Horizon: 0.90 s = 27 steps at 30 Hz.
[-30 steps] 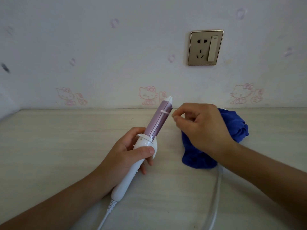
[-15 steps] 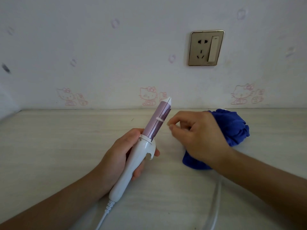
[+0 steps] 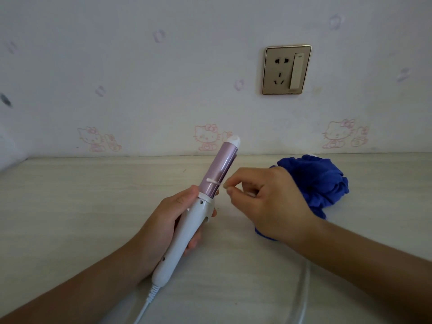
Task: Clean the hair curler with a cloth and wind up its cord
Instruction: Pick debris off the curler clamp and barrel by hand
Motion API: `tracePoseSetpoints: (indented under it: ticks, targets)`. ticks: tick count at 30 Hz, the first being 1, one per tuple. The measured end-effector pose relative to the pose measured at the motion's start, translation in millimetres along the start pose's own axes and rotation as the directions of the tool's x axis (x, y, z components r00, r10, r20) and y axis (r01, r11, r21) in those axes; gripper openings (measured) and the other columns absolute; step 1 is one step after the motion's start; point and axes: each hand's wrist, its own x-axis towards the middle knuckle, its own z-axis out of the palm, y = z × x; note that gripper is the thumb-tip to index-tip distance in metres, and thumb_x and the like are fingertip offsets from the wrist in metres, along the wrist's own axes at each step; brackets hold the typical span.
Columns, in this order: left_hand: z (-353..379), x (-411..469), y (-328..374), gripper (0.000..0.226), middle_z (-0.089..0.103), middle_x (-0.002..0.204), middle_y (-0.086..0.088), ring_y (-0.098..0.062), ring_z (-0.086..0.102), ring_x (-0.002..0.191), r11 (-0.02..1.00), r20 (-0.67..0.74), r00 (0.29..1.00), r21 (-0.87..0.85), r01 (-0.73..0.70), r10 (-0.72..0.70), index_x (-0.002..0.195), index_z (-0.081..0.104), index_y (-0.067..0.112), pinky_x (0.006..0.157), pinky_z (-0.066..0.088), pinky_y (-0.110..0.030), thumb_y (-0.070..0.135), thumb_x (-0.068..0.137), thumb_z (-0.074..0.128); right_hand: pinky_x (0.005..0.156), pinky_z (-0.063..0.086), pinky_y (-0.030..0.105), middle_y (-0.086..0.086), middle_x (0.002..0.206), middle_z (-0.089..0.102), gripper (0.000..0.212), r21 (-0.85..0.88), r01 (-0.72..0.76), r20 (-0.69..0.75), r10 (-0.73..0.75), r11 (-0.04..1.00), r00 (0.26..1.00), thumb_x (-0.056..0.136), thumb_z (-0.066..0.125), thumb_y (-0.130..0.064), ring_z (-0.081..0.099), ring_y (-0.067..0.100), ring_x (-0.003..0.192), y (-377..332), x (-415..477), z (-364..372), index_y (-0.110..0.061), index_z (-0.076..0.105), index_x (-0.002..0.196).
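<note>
Far left, the bare table (image 3: 70, 206) w/ pale wood grain is running back to the wall (image 3: 117, 66). The left hand (image 3: 163, 220) is coming in from the lower left and wrapping round the white handle of the hair curler (image 3: 194, 216). Its thumb is lying along the handle's left side near the collar and its fingers are curling underneath — a full grip. The curler is tilting up & to the right, its pink barrel (image 3: 222, 167) pointing toward the wall and ending in a white tip.

Its cord (image 3: 143, 308) is leaving the handle's bottom end thru a ribbed sleeve and dropping out at the bottom edge. Another stretch is lying on the table by the right forearm, lower right.

A thin white stick (image 3: 213, 181) — prob. a cotton swab — is lying across the lower barrel. The right hand (image 3: 268, 202) is sitting just right of the barrel, thumb & forefinger pinching the stick's right end, other fingers curling in.

Behind that hand the blue cloth (image 3: 325, 181) is lying crumpled on the table, partly hidden by the wrist, w/ neither hand holding it. Up on the wall a gold-rimmed socket (image 3: 287, 70) w/ a switch is sitting, and cartoon-cat prints (image 3: 207, 136) are lining the wallpaper.
</note>
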Motion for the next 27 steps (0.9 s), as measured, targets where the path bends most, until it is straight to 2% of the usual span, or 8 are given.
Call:
tracePoseSetpoints:
  ticks: [4,7,9,12,14,21,24,27]
  targets:
    - [-4,2,-2,0.060,0.063,0.082,-0.018,-0.017,0.047,0.042,1.000,0.032,0.999,0.019,0.005,-0.006,0.116,0.070,0.006,0.042,0.040,-0.024,0.057,0.089,0.054,0.048,0.039,0.026,-0.008,0.045,0.045,0.013,0.001,-0.099,-0.076,0.099,0.995,0.992,0.091,0.070,-0.013,0.039,0.009,0.043,14,16,-15,-0.019,0.077,0.083]
    - [-4,5,-2,0.046,0.067,0.089,-0.010,-0.017,0.049,0.041,0.999,0.035,0.999,0.037,-0.031,0.030,0.109,0.072,0.019,0.041,0.042,-0.024,0.056,0.084,0.060,0.048,0.042,0.027,-0.006,0.045,0.050,0.013,0.012,-0.149,-0.118,0.149,0.989,0.982,0.091,0.069,-0.013,0.041,0.009,0.043,19,20,-20,-0.019,0.076,0.082]
    - [-5,8,-1,0.035,0.068,0.091,-0.009,-0.019,0.049,0.040,0.999,0.033,0.999,0.031,-0.037,0.036,0.107,0.072,0.027,0.039,0.042,-0.024,0.053,0.085,0.061,0.050,0.040,0.025,-0.010,0.044,0.044,0.013,0.022,-0.114,-0.094,0.115,0.993,0.989,0.091,0.069,-0.014,0.039,0.009,0.043,14,12,-13,-0.019,0.075,0.081]
    - [-5,9,-2,0.043,0.068,0.093,-0.009,-0.018,0.048,0.040,0.997,0.044,0.998,0.055,-0.054,0.051,0.111,0.068,0.026,0.039,0.042,-0.023,0.058,0.083,0.058,0.048,0.036,0.029,-0.010,0.045,0.035,0.011,0.025,0.001,-0.030,0.000,1.000,1.000,0.087,0.067,-0.017,0.037,0.016,0.044,0,-2,2,-0.020,0.074,0.081]
    - [-5,8,-3,0.044,0.068,0.095,-0.009,-0.018,0.046,0.038,0.998,0.050,0.997,0.040,-0.058,0.056,0.113,0.068,0.026,0.038,0.040,-0.022,0.058,0.083,0.058,0.048,0.034,0.028,-0.008,0.046,0.034,0.011,0.015,0.013,-0.025,-0.013,1.000,1.000,0.086,0.066,-0.018,0.035,0.016,0.044,-1,0,1,-0.022,0.074,0.080]
    - [-6,10,-5,0.037,0.072,0.094,-0.020,-0.019,0.044,0.036,0.998,0.093,0.993,-0.004,-0.069,0.069,0.114,0.068,0.026,0.040,0.039,-0.020,0.050,0.088,0.058,0.047,0.034,0.017,-0.011,0.042,0.047,0.018,0.045,-0.183,-0.148,0.188,0.982,0.971,0.091,0.067,-0.010,0.041,0.009,0.040,23,24,-23,-0.019,0.074,0.077]
    - [-7,10,-5,0.038,0.070,0.090,-0.018,-0.019,0.045,0.036,0.997,0.089,0.994,0.010,-0.071,0.070,0.114,0.067,0.024,0.040,0.039,-0.021,0.050,0.088,0.058,0.051,0.034,0.021,-0.012,0.043,0.045,0.015,0.043,-0.148,-0.132,0.152,0.988,0.979,0.089,0.069,-0.012,0.039,0.009,0.042,18,17,-16,-0.019,0.074,0.076]
    - [-7,8,-5,0.041,0.068,0.088,-0.018,-0.019,0.045,0.038,0.997,0.085,0.993,0.005,-0.077,0.076,0.115,0.068,0.022,0.040,0.039,-0.021,0.051,0.089,0.057,0.050,0.033,0.025,-0.010,0.045,0.037,0.010,0.036,-0.035,-0.038,0.037,0.999,0.999,0.085,0.067,-0.019,0.036,0.011,0.045,3,3,-1,-0.020,0.073,0.077]
